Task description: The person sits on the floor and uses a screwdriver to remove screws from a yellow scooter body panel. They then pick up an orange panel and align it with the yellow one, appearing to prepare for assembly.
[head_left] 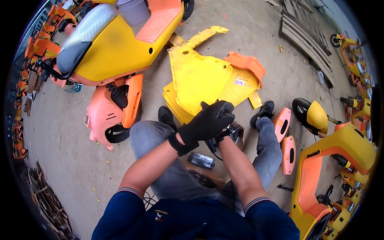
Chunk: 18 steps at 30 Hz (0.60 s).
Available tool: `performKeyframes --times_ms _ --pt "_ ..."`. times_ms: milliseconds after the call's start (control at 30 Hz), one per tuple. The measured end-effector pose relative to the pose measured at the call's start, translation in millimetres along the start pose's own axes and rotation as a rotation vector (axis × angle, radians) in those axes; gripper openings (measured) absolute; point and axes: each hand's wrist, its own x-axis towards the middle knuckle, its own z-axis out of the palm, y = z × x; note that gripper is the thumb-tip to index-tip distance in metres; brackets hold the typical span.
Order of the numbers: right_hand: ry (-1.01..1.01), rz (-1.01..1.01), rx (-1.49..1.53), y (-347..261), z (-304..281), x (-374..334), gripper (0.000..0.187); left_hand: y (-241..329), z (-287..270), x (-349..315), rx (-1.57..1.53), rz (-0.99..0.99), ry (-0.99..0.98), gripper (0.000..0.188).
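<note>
My left hand (209,120), in a black glove with a wrist strap, is closed in front of me, its fingers curled. What it grips, if anything, is hidden. My right hand (222,136) lies behind and below it, mostly covered, so its fingers do not show. Close by my hands is a shiny dark part (237,135) with a glossy surface; its kind cannot be made out. A thin black cable (217,156) hangs below my right wrist. Under my hands, between my legs, lies a silver-grey block (201,160). Just beyond them are large yellow body panels (196,78), overlapping on the floor.
A yellow and orange scooter (114,48) stands far left, above a pink-orange front fairing (105,110). An orange panel (250,66) lies by the yellow ones. Two pink oval pieces (288,154) and another scooter (310,172) are right. A wooden pallet (306,44) lies far right.
</note>
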Motion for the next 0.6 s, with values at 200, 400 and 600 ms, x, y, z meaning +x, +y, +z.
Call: performKeyframes --times_ms 200,400,600 --pt "-0.008 0.223 -0.160 9 46 -5 0.019 -6 1 30 0.175 -0.011 -0.106 0.036" --pt "-0.063 0.325 -0.199 18 28 1 0.012 -13 -23 47 0.120 -0.117 -0.062 0.034" --pt "0.237 0.606 0.026 19 -61 16 0.012 4 -40 47 0.002 -0.175 0.050 0.033"
